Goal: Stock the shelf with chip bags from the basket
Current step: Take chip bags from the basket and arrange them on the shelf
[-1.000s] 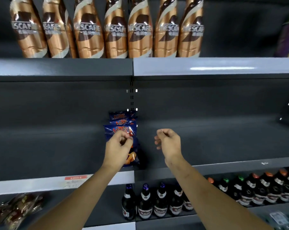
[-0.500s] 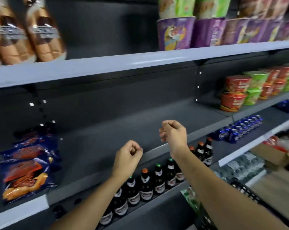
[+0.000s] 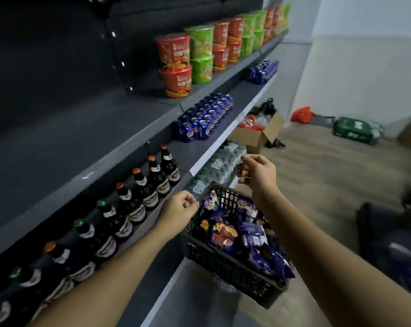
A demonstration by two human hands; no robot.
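Bags (image 3: 223, 233) lay jumbled in the basket (image 3: 225, 265); left hand (image 3: 179, 208) and right hand (image 3: 258, 172) hovered curled and empty. A hasty grab could drag neighbours out.

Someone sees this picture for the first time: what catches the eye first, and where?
The black basket of blue chip bags sits low in the centre, under the left hand and right hand, both curled and empty. Bright red and green noodle cups stand stacked on the upper shelf, above blue cans and a row of dark bottles.
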